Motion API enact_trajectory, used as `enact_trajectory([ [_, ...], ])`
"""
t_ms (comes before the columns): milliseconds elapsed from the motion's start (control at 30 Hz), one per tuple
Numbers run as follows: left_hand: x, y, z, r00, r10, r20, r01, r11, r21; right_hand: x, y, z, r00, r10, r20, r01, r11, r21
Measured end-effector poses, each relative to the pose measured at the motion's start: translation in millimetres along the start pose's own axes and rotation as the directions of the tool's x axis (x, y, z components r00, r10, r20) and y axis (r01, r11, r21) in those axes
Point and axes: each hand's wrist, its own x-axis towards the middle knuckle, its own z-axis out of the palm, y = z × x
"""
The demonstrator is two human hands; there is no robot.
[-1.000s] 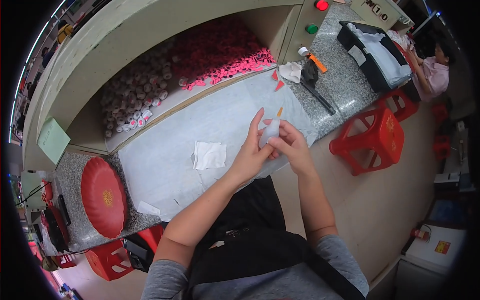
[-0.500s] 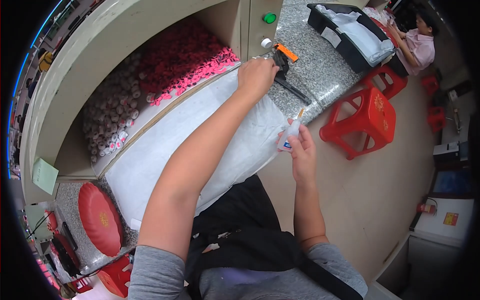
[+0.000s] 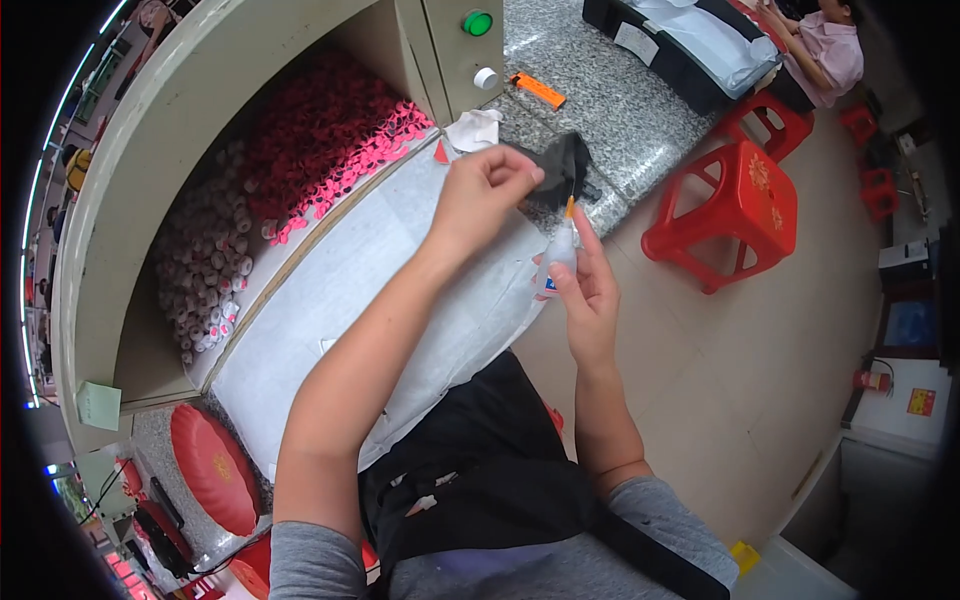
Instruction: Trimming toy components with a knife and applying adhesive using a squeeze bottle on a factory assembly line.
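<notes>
My right hand is wrapped round a small translucent glue bottle, held upright with its orange nozzle pointing up. My left hand is raised over the far end of the white sheet, with thumb and forefinger pinched together. What the pinch holds, if anything, is too small to make out. Just beyond those fingertips lies a dark, thin black piece on the granite counter; it is blurred, and whether my hand touches it I cannot tell. A crumpled white scrap is beside my left knuckles.
A curved cabinet compartment on the left holds pink and black pieces and white rolls. An orange-handled tool and a black bin sit on the counter. Red stools stand right; a red dish is lower left. Another person works far right.
My left hand has drawn back from beside the orange tool toward the bottle. The bottle has shifted slightly left in my right hand. The white scrap now shows, and the view has shifted.
</notes>
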Motion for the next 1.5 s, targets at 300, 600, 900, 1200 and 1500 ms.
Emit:
enact_trajectory([
  [300, -39, 1, -3, 0.978, -0.207, -0.036, 0.176, 0.898, -0.403, 2, 9, 11, 0.994, -0.108, 0.035, 0.113, 0.969, -0.221],
  [600, -43, -5, -11, 0.965, -0.263, -0.01, 0.238, 0.887, -0.397, -3, 4, 15, 0.986, -0.01, 0.169, 0.04, 0.983, -0.177],
  [900, -34, -2, -30, 0.967, -0.25, -0.048, 0.202, 0.866, -0.458, -10, 1, 7, 0.919, 0.268, 0.291, -0.273, 0.962, -0.023],
  [1200, -44, -11, -53, 0.974, -0.044, -0.221, 0.044, 0.999, -0.006, -18, -4, 3, 0.907, 0.297, 0.298, -0.339, 0.936, 0.1],
  [1500, -44, -38, -45, 0.766, 0.529, 0.366, -0.537, 0.213, 0.816, -23, -9, 8, 0.909, 0.288, 0.302, -0.324, 0.943, 0.078],
])
